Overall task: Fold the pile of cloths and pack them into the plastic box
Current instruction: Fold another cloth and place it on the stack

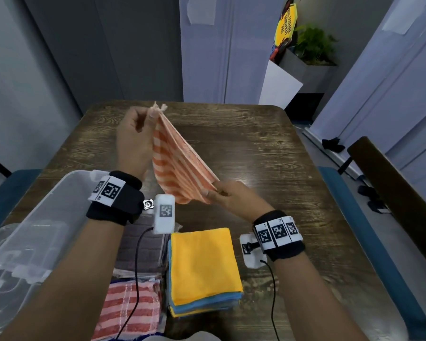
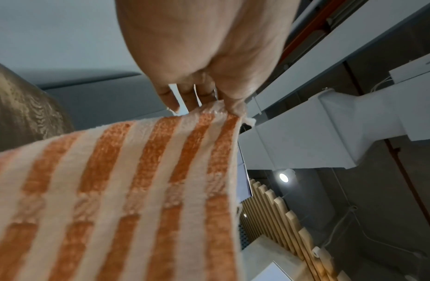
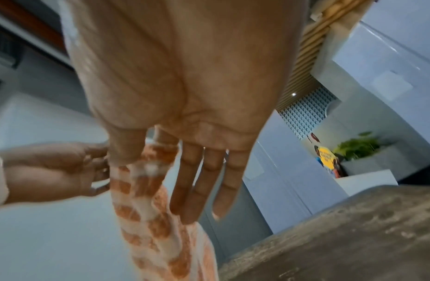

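I see the orange striped cloth up in the air over the middle of the table, not touching it. The left hand holds its far top corner up high, with thumb and fingers pinched together on it. The right hand holds the near low corner. Its thumb and first finger pinch the cloth, and its other three fingers stick out straight. The cloth hangs slanted between the two hands. Near me lies a pile of folded cloths with a yellow one on top. Left of it are a grey cloth and a red striped cloth. The clear plastic box is at the near left.
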The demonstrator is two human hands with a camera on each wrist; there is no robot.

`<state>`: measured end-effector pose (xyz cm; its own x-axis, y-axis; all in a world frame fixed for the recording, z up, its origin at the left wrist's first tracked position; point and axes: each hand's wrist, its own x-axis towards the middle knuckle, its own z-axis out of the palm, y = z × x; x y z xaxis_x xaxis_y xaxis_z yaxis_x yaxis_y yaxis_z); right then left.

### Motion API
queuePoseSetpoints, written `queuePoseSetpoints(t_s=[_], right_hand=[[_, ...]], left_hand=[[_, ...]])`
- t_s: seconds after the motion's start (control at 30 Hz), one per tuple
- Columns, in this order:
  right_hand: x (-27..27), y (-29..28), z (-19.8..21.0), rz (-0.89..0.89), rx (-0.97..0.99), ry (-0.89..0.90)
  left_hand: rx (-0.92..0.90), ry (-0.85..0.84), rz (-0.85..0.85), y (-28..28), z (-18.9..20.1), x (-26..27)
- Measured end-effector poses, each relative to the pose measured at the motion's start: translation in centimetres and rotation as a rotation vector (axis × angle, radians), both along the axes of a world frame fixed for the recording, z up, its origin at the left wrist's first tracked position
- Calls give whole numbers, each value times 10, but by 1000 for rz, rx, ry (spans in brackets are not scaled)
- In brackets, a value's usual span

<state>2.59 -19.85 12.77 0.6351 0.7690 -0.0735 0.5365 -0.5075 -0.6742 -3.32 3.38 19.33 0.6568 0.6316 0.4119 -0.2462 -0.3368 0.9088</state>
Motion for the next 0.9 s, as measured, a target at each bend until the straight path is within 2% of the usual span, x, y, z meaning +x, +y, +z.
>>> queuePoseSetpoints(t_s=[0.1,0.2,0.43,0.6,0.7,0.8,0.87,0.9], right_hand=[[-3,2,1,-45,311,21],[1,-2,10,-145,570,65],[13,-14,29,-350,918,162],[17,-19,26,-375,998,241],[17,-16,26,-386,982,292],[14,-12,28,-338,931,364],[10,-7,30,-301,881,422],[8,-4,31,-283,854,451]], left_hand=[[-3,3,122,16,-4,0],[68,70,220,20,-14,-3],[153,139,196,1,-34,-10],[208,198,203,-9,-39,-13],[176,230,233,-10,-47,-11],[192,349,291,-3,-56,-6],[210,377,204,-8,-58,-4],[270,369,99,-14,-58,-2]])
